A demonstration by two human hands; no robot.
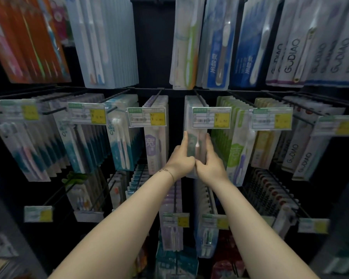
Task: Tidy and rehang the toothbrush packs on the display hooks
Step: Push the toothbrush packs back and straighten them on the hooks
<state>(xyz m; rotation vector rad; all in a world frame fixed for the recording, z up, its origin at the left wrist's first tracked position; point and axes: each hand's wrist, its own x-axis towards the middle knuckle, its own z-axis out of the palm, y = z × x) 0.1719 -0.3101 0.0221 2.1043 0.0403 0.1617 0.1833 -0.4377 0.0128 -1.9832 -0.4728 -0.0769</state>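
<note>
Presumably mid-task: grips toothbrush pack (195, 142) at frame centre with left hand (181, 160) and right hand (211, 162) curled round its edges, just under price tag (211, 117); cannot tell if hooked; leaves lower rows (171, 200) pending.

Two bare arms, one thin bracelet.

The left forearm (129, 214) and the right forearm (246, 214) are uncovered along all the length that the camera sees, from the lower edge of the picture up to the wrists. They look long and slim, and they become wider toward the bottom under the wide lens. The left hand (180, 161) and the right hand (211, 166) are bare too. One thing is worn: a bracelet (166, 170) on the left wrist, a very fine chain with a pale metal shine, lying a little slanted across the wrist. On its upper side there is a small thicker part, perhaps a charm or the clasp; it is too small to tell which.
</note>
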